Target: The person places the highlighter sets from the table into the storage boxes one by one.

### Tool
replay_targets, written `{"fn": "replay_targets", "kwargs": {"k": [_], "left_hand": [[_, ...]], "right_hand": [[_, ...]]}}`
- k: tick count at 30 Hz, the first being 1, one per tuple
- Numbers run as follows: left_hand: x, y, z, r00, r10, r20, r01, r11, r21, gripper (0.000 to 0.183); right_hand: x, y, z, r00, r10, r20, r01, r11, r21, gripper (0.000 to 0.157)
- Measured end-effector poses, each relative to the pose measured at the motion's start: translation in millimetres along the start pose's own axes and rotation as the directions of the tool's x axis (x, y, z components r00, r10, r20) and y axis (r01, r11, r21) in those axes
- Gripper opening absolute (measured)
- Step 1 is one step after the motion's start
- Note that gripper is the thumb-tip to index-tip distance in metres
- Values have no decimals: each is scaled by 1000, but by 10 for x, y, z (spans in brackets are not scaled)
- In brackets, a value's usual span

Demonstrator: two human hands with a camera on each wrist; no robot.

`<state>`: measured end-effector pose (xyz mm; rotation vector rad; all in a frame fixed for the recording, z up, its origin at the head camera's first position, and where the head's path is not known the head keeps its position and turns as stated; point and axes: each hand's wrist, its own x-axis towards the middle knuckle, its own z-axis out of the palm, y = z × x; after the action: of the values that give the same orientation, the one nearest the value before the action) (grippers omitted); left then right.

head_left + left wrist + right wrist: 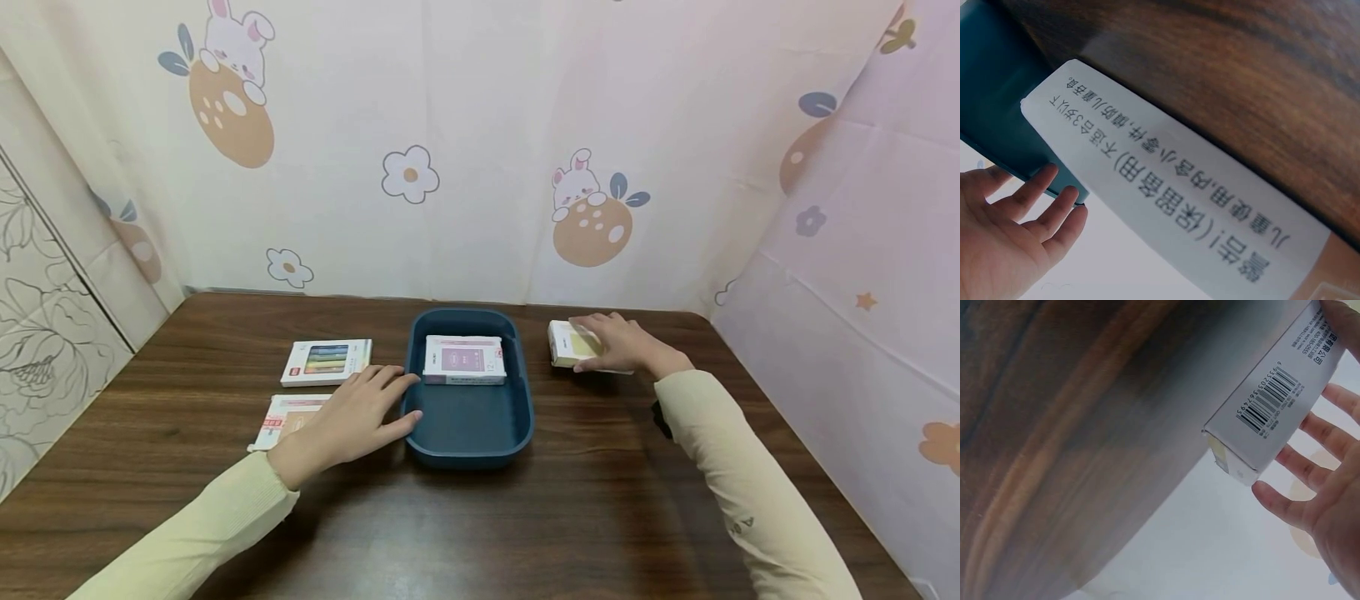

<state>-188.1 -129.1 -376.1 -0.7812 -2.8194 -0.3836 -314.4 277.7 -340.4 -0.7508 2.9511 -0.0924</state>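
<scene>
On the wooden table point(600, 500), grips a yellow-and-white box point(573, 343) between thumb and fingers of the right hand point(628, 343).
Touches the blue tray point(467, 427) with the spread-fingered left hand point(356, 418).

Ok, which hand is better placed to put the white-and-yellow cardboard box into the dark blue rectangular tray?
Probably the right hand: it already grips the box, while the left hand is across the tray, at its left rim.

Head view: above, facing forward-down; wrist views: close, tilted. Head and left wrist share blue tray point(468, 427).
</scene>
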Motion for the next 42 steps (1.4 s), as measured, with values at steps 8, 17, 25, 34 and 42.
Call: {"fn": "replay_targets", "kwargs": {"k": [8, 17, 25, 34, 42], "left_hand": [[6, 5, 1, 1000, -3, 2, 3, 1000, 1, 57], [4, 6, -12, 1000, -7, 16, 7, 1000, 3, 57], [4, 9, -12, 1000, -3, 15, 3, 1000, 4, 57], [1, 6, -5, 1000, 8, 1, -8, 1000, 10, 58], [1, 6, -17, 1000, 12, 4, -12, 1000, 7, 58]], "right_hand": [[-18, -119, -144, 1000, -10, -18, 9, 999, -42, 87], [-26, -259, -268, 1000, -20, -16, 19, 999, -37, 87], [-7, -457, -354, 999, -39, -7, 38, 998, -49, 87], [29, -664, -375, 998, -66, -11, 65, 996, -62, 85], [69, -864, -378, 994, -112, -21, 110, 990, -84, 84]]}}
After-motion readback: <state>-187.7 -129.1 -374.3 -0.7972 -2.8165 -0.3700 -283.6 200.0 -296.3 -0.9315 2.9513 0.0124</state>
